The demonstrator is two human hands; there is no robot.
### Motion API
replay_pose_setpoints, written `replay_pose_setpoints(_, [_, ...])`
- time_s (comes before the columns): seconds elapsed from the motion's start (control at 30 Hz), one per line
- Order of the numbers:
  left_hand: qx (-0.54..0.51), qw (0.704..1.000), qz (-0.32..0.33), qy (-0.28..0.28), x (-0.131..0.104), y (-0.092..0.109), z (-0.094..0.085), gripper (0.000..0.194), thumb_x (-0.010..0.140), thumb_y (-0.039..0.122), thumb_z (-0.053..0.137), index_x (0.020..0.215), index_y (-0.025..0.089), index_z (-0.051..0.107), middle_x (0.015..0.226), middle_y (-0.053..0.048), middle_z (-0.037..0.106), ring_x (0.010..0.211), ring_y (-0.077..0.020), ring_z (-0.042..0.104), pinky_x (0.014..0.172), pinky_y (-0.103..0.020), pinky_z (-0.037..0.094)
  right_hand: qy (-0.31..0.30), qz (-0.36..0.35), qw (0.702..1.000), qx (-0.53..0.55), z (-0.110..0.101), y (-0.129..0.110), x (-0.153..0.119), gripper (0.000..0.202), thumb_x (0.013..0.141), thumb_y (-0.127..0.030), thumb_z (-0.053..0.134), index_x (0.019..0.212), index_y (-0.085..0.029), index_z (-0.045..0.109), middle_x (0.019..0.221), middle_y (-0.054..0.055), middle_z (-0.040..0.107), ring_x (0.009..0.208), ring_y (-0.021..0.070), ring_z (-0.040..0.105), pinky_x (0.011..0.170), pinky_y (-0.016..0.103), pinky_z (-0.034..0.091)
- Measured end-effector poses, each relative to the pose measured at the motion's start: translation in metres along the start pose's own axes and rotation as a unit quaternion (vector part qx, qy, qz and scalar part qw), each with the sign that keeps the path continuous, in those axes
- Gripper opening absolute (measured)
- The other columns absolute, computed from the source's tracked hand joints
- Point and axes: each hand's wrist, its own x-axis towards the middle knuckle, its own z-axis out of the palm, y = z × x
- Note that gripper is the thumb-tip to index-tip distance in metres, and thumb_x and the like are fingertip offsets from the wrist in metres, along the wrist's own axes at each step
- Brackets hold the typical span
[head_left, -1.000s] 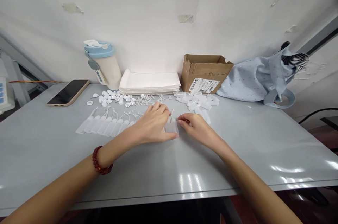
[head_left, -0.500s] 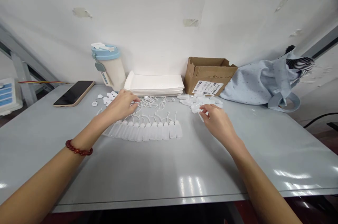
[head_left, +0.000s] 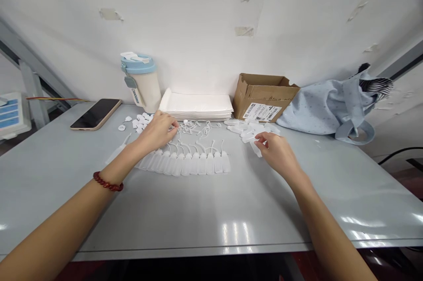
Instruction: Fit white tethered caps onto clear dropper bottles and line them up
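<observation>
My left hand (head_left: 159,132) reaches over the near side of a tangle of white cords (head_left: 207,128). Its thumb and fingers are pinched together, and what lies between them is too small to make out. At the right, my right hand (head_left: 278,151) pinches a translucent plastic sleeve (head_left: 257,148) at the near edge of a pile of similar sleeves (head_left: 238,128). Between the hands lies a row of sleeves with white caps and cord loops (head_left: 188,164), side by side. Another corded sleeve (head_left: 115,153) is partly hidden by my left forearm.
Small white caps (head_left: 142,118) lie beyond my left wrist. Along the wall stand a blue-lidded cup (head_left: 145,87), a stack of white packets (head_left: 198,106), an open cardboard box (head_left: 264,98) and a pale blue cloth bag (head_left: 317,106). A phone (head_left: 95,114) rests at the left.
The view has shifted slightly, so the scene sits a little farther right. My right hand has drawn the sleeve slightly toward me; my left hand stays by the cords, fingers closer together.
</observation>
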Motion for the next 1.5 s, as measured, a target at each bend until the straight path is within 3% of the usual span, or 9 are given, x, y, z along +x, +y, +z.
replay_pose_setpoints(0.33, [-0.044, 0.987, -0.095, 0.123, 0.001, 0.003, -0.002, 0.015, 0.078, 0.029, 0.049, 0.075, 0.020, 0.061, 0.080, -0.006, 0.068, 0.083, -0.0250, 0.059, 0.075, -0.035, 0.044, -0.013, -0.003, 1.000, -0.008, -0.003, 0.000, -0.001, 0.022, 0.084, -0.021, 0.050, 0.099, -0.015, 0.065, 0.089, 0.009, 0.069, 0.075, 0.0210, 0.061, 0.058, 0.029, 0.040])
replay_pose_setpoints(0.5, [-0.115, 0.961, -0.144, 0.206, 0.001, 0.005, -0.006, 0.015, 0.079, 0.029, 0.051, 0.079, 0.019, 0.062, 0.079, -0.003, 0.070, 0.075, -0.0200, 0.062, 0.072, -0.030, 0.046, -0.033, 0.009, 0.999, -0.021, -0.004, -0.001, -0.001, 0.021, 0.083, -0.023, 0.052, 0.099, -0.015, 0.064, 0.091, 0.009, 0.070, 0.076, 0.0217, 0.061, 0.057, 0.029, 0.040])
replay_pose_setpoints(0.63, [-0.173, 0.939, -0.145, 0.260, 0.000, 0.010, -0.008, 0.016, 0.081, 0.030, 0.051, 0.084, 0.018, 0.062, 0.083, -0.003, 0.071, 0.073, -0.0176, 0.061, 0.067, -0.028, 0.046, -0.052, 0.016, 0.998, -0.029, -0.001, -0.001, -0.001, 0.022, 0.081, -0.022, 0.055, 0.099, -0.014, 0.064, 0.092, 0.009, 0.070, 0.072, 0.0214, 0.062, 0.055, 0.029, 0.039])
replay_pose_setpoints(0.9, [-0.295, 0.934, -0.089, 0.183, -0.015, 0.026, -0.002, 0.015, 0.078, 0.031, 0.062, 0.082, 0.018, 0.068, 0.080, -0.003, 0.069, 0.071, -0.0162, 0.061, 0.067, -0.028, 0.050, -0.036, -0.002, 0.999, -0.014, 0.005, -0.006, 0.000, 0.023, 0.079, -0.025, 0.057, 0.097, -0.013, 0.066, 0.091, 0.010, 0.070, 0.075, 0.0214, 0.061, 0.060, 0.030, 0.041])
replay_pose_setpoints(1.0, [-0.320, 0.930, -0.057, 0.171, -0.024, 0.040, -0.001, 0.011, 0.078, 0.029, 0.064, 0.081, 0.019, 0.068, 0.082, -0.003, 0.070, 0.076, -0.0169, 0.064, 0.072, -0.030, 0.053, 0.001, -0.042, 0.996, 0.084, 0.005, -0.013, -0.005, 0.023, 0.081, -0.029, 0.057, 0.097, -0.016, 0.065, 0.085, 0.005, 0.068, 0.070, 0.0175, 0.060, 0.060, 0.028, 0.044])
replay_pose_setpoints(1.13, [-0.305, 0.932, 0.054, 0.188, -0.035, 0.061, 0.001, 0.008, 0.082, 0.022, 0.061, 0.077, 0.020, 0.067, 0.081, -0.002, 0.070, 0.076, -0.0161, 0.065, 0.070, -0.029, 0.055, 0.022, -0.162, 0.951, 0.263, 0.007, -0.030, -0.020, 0.018, 0.082, -0.031, 0.057, 0.094, -0.019, 0.062, 0.085, 0.004, 0.063, 0.070, 0.0155, 0.057, 0.057, 0.026, 0.047])
replay_pose_setpoints(1.27, [-0.252, 0.925, 0.178, 0.221, -0.044, 0.080, 0.006, 0.011, 0.084, 0.012, 0.058, 0.080, 0.019, 0.067, 0.082, -0.003, 0.071, 0.079, -0.0158, 0.067, 0.073, -0.028, 0.056, -0.006, -0.264, 0.919, 0.294, 0.010, -0.051, -0.040, 0.012, 0.084, -0.023, 0.058, 0.095, -0.020, 0.061, 0.083, 0.003, 0.061, 0.070, 0.0145, 0.056, 0.059, 0.027, 0.047])
replay_pose_setpoints(1.37, [-0.253, 0.918, 0.217, 0.216, -0.051, 0.089, 0.009, 0.015, 0.084, 0.007, 0.056, 0.087, 0.018, 0.066, 0.085, -0.005, 0.072, 0.082, -0.0157, 0.068, 0.075, -0.028, 0.057, -0.010, -0.297, 0.904, 0.306, 0.014, -0.061, -0.049, 0.015, 0.084, -0.018, 0.059, 0.098, -0.020, 0.060, 0.084, 0.003, 0.060, 0.070, 0.0143, 0.056, 0.063, 0.028, 0.048])
replay_pose_setpoints(1.5, [-0.262, 0.918, 0.221, 0.200, -0.056, 0.093, 0.009, 0.019, 0.086, 0.007, 0.053, 0.091, 0.020, 0.066, 0.088, -0.004, 0.072, 0.083, -0.0155, 0.069, 0.076, -0.027, 0.058, -0.005, -0.301, 0.899, 0.317, 0.018, -0.062, -0.052, 0.015, 0.085, -0.017, 0.058, 0.100, -0.021, 0.059, 0.087, 0.004, 0.061, 0.072, 0.0143, 0.057, 0.067, 0.030, 0.051])
